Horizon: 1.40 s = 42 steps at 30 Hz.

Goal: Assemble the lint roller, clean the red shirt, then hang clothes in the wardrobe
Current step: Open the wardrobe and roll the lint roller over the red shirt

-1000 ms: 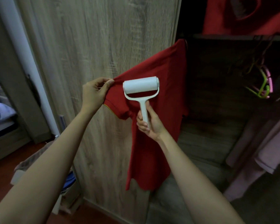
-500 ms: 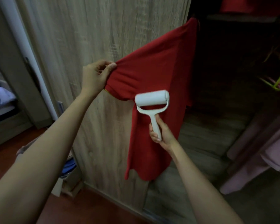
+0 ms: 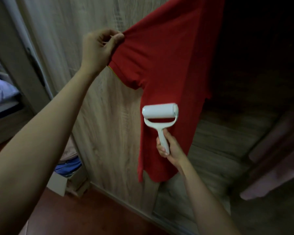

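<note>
The red shirt (image 3: pixel 166 61) hangs against the edge of the wooden wardrobe door (image 3: pixel 78 53), its top out of view. My left hand (image 3: pixel 98 48) pinches the end of the sleeve and holds it stretched out to the left. My right hand (image 3: pixel 170 148) grips the handle of the white lint roller (image 3: pixel 159 114). The roller's drum lies flat on the shirt's body, below the armpit.
The open wardrobe (image 3: pixel 255 82) is dark on the right, with pale pink clothes (image 3: pixel 275 172) hanging at its lower right. A white box with blue fabric (image 3: pixel 66 173) stands on the reddish floor (image 3: pixel 85 214) at the door's foot. A doorway with a bed (image 3: pixel 0 95) lies far left.
The lint roller has travelled down the shirt, from the sleeve to the body below the armpit. My left hand keeps the sleeve pulled out. The view has tilted downward.
</note>
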{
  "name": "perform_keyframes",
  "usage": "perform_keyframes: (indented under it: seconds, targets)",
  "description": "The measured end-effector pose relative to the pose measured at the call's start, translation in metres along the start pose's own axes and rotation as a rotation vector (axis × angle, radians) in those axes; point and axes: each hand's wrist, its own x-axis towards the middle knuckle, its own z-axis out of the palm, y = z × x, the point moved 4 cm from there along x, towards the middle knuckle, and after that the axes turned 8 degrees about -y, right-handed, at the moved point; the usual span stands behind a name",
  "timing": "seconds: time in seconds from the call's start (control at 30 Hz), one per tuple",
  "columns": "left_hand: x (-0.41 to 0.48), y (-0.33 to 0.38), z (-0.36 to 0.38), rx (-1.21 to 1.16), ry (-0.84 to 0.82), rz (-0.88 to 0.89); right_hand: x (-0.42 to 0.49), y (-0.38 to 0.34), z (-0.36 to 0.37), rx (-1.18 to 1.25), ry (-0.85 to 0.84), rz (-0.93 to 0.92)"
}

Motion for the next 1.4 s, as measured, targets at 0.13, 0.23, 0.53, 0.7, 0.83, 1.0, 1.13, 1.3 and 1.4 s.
perform_keyframes:
  seconds: [0.13, 0.23, 0.53, 0.7, 0.83, 1.0, 1.13, 1.3, 1.4]
  targets:
    - [0.004, -0.004, 0.000, 0.000, -0.007, 0.035, -0.031, 0.083, -0.022, 0.053, 0.052, 0.114]
    - [0.006, -0.006, 0.001, -0.002, -0.009, 0.059, -0.028, 0.084, -0.021, 0.043, 0.046, 0.119]
    - [0.004, -0.012, 0.003, -0.034, 0.035, 0.092, -0.023, 0.106, -0.033, 0.066, 0.073, 0.071]
    - [0.004, -0.017, 0.002, -0.033, 0.065, 0.101, -0.036, 0.109, -0.036, 0.072, 0.076, 0.124]
    - [0.003, -0.012, 0.003, -0.004, 0.041, 0.094, -0.012, 0.049, -0.030, 0.120, 0.021, -0.003]
    - [0.002, -0.009, -0.002, 0.016, 0.041, 0.070, -0.033, 0.071, -0.036, 0.106, 0.064, 0.069]
    - [0.003, -0.007, -0.004, 0.010, 0.025, 0.027, -0.031, 0.031, -0.011, 0.146, 0.041, 0.069]
    - [0.002, -0.006, -0.006, 0.007, 0.020, -0.013, 0.002, -0.100, 0.036, 0.157, -0.039, -0.132]
    - [0.001, -0.003, -0.008, 0.020, 0.010, -0.018, 0.007, -0.116, 0.043, 0.148, -0.050, -0.159]
